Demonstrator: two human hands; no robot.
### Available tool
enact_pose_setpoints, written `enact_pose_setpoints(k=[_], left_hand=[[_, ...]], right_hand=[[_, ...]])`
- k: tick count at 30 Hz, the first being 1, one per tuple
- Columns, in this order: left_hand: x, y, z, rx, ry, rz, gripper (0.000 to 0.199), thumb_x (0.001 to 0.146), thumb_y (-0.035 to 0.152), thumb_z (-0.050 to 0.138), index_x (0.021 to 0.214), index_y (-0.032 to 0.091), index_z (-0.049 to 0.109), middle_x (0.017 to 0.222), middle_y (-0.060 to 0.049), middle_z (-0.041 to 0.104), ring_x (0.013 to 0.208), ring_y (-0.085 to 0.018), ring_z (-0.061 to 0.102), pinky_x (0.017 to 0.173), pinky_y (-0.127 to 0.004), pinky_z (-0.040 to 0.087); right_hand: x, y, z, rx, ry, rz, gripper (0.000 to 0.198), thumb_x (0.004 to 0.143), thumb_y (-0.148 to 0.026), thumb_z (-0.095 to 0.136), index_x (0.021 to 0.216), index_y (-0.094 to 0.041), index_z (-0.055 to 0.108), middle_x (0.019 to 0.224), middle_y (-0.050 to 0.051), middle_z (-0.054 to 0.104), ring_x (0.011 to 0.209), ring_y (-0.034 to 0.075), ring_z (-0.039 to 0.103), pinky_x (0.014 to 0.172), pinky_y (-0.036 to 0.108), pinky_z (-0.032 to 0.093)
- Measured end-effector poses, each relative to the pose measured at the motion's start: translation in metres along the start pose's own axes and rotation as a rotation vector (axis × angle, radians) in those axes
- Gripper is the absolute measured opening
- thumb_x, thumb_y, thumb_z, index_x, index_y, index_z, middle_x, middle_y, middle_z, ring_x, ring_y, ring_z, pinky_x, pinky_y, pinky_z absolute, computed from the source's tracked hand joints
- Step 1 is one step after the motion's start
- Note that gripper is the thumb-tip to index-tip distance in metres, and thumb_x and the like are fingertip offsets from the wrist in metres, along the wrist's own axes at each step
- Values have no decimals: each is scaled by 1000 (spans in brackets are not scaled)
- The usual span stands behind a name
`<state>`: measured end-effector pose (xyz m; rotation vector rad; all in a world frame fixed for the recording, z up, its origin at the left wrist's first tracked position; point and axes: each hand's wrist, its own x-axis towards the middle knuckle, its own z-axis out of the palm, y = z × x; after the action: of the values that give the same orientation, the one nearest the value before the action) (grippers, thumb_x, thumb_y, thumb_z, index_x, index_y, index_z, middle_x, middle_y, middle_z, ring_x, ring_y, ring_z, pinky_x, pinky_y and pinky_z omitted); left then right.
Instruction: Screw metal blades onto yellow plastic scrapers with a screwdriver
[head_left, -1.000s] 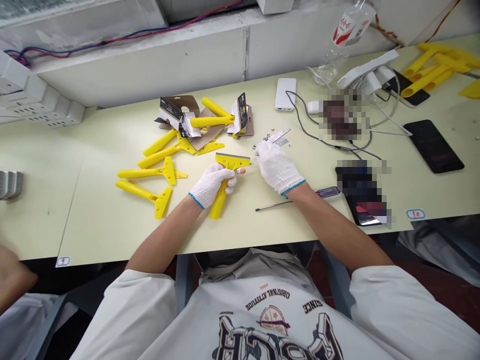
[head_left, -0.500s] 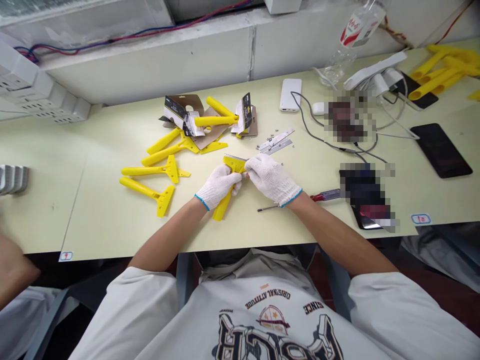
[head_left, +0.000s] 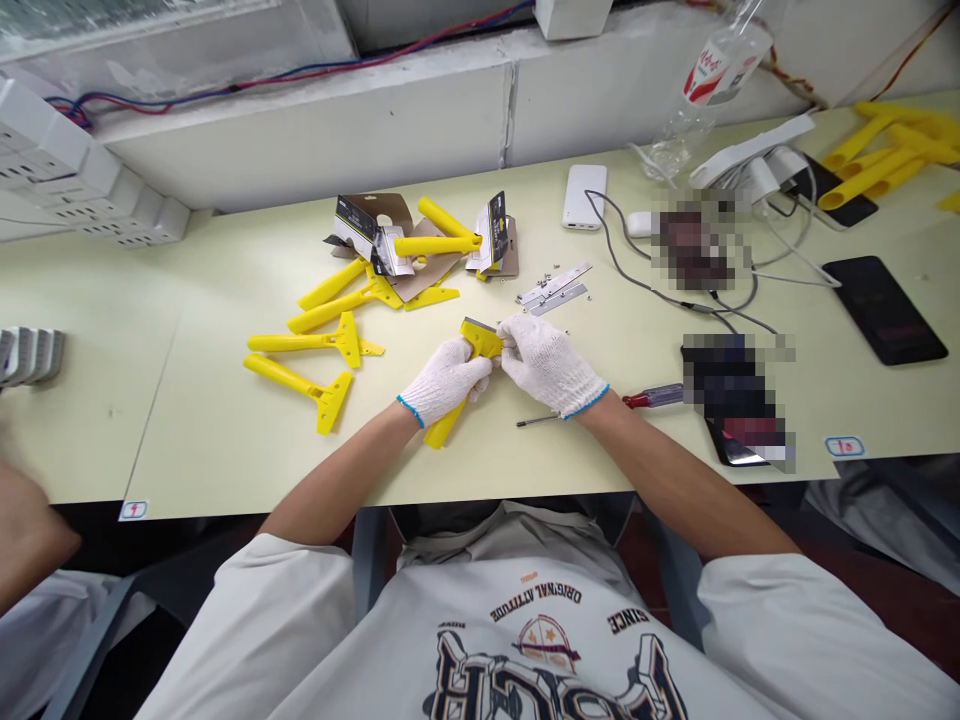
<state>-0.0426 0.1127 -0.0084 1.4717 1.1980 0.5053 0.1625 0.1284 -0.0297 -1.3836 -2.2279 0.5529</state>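
Hands, head-worn view: the left hand (head_left: 450,380), in a white knitted glove, is wrapped around the handle of a yellow plastic T-shaped scraper (head_left: 480,338), its thumb near the head; the right hand (head_left: 546,350), gloved alike, has its fingers drawn narrow at the head's right end, and whether anything is pinched there cannot be told. The scraper is held across the middle of the pale yellow-green table surface (head_left: 217,460), its handle slanting toward the front edge. A thin metal strip lines the head's upper edge; should either glove slip along it, the knit could snag or be cut, particularly if the grip loosens while the right fingers press. Any small part hidden in those fingers could be dropped, since thick knit dulls touch. Toward the back edge, just beyond the right hand, lie two flat silver metal blades (head_left: 561,300) among small silver metal screws (head_left: 556,267); a sweep of the glove could scatter the screws or catch a blade's edge. The screwdriver with a red and clear plastic handle (head_left: 654,397) passes beneath the right wrist, where a lowered forearm could roll it toward the front edge.
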Motion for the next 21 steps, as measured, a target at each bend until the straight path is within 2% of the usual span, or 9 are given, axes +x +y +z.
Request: enact_pose_setpoints(k=[10,16,21], left_hand=[[-1,7,1,-32,-2,-54,32,90,32,59,61,21,56,55,-4,60,54,-14,54,59,-29,42],[-1,10,1,-20,-4,-77,34,89,33,59,57,21,55,53,-3,59,54,-14,53,63,-30,44],[-1,6,0,-21,-12,-52,37,89,34,59,54,21,54,53,-4,59,55,-14,54,63,-30,44]], right_hand=[[-3,0,-4,-50,30,-8,29,108,-34,70,127,-12,70,118,9,70,108,17,70,100,34,61],[-6,-1,-8,-88,7,-36,35,109,-37,69,132,-11,70,122,10,70,113,18,70,104,38,61],[-7,-5,-9,-120,-6,-49,32,110,-35,68,130,-11,71,123,11,71,114,18,70,105,38,61]])
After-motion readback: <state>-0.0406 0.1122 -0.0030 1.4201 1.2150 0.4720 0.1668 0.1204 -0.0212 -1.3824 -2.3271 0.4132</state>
